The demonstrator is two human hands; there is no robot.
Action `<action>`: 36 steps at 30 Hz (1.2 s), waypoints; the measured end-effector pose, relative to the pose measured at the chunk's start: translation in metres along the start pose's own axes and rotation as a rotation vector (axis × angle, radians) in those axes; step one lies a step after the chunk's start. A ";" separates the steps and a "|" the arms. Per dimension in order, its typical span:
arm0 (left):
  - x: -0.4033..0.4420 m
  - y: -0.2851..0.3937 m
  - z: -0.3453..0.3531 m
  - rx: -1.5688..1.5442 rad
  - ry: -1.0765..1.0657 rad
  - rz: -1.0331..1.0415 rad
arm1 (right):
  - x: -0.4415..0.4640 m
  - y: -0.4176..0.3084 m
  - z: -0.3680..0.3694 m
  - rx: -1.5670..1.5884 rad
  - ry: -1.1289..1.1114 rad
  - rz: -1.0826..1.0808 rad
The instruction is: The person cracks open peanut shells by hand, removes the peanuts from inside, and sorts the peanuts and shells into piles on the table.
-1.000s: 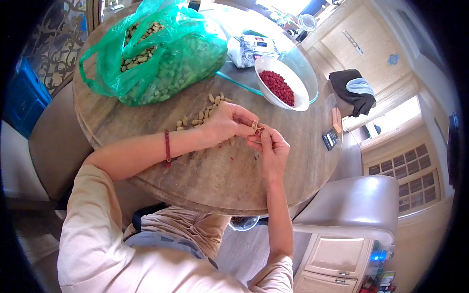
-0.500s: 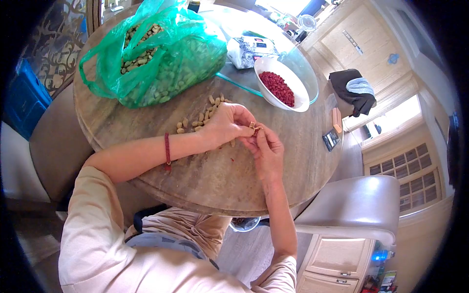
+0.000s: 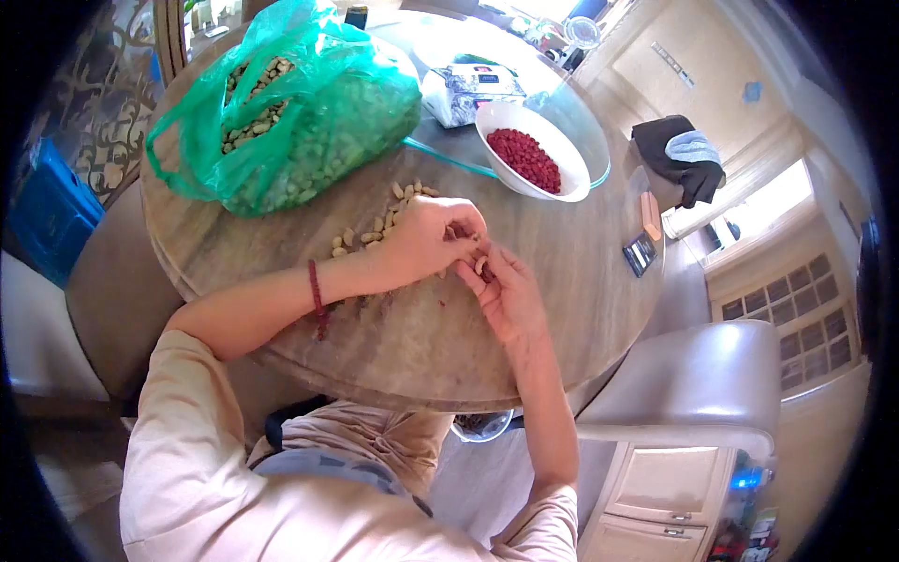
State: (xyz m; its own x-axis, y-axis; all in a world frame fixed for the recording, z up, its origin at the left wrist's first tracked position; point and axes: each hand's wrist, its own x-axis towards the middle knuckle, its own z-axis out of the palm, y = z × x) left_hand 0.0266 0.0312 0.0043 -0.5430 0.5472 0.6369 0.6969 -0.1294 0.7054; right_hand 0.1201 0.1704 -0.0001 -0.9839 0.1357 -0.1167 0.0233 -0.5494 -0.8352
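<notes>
Above the round table (image 3: 393, 347), my left hand (image 3: 429, 240) is closed, with reddish-brown bits showing inside its curled fingers. My right hand (image 3: 512, 292) meets it fingertip to fingertip and pinches a cracked peanut shell (image 3: 480, 266). Whether a kernel sits in that shell is too small to tell. Several unshelled peanuts (image 3: 373, 234) lie on the tabletop beside and behind my left hand. Farther back, a white bowl (image 3: 573, 187) holds many red peanut kernels (image 3: 524, 159). A green plastic bag (image 3: 328, 122) full of unshelled peanuts stands at the back left.
A pack of wipes (image 3: 473, 94) sits behind the bowl, on the glass top. Near the right table edge lie a dark small box (image 3: 640, 254) and an orange block (image 3: 651, 215). Below the table edge is a bin (image 3: 485, 426); a chair (image 3: 684, 375) stands at right.
My fingers have shifted on the peanut: the shell now shows cracked at my right fingertips, and reddish-brown bits show in my left hand. The camera view has moved slightly.
</notes>
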 end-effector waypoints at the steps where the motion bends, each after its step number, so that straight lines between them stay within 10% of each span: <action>1: 0.001 -0.001 0.000 -0.103 0.011 -0.141 | -0.002 -0.002 0.002 -0.024 0.040 0.011; 5: 0.004 -0.006 -0.004 -0.358 0.007 -0.409 | -0.004 -0.012 0.000 0.053 -0.043 0.008; 14: -0.001 0.003 0.004 -0.160 -0.020 -0.216 | -0.004 -0.019 -0.010 -0.089 0.049 -0.204; 19: -0.009 0.009 0.016 -0.006 -0.211 -0.027 | -0.003 -0.033 -0.028 -1.231 0.324 -0.564; 29: 0.008 -0.009 -0.006 0.365 -0.130 0.288 | 0.000 -0.032 -0.036 -1.134 0.429 -0.687; 36: 0.018 -0.016 -0.024 0.526 -0.145 0.293 | -0.003 -0.022 -0.020 -1.028 0.279 -0.361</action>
State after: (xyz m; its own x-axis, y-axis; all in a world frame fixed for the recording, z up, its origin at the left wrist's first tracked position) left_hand -0.0052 0.0231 0.0121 -0.2504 0.6623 0.7062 0.9651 0.1130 0.2362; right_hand 0.1256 0.1987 0.0083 -0.8914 0.4002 0.2127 0.0075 0.4823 -0.8760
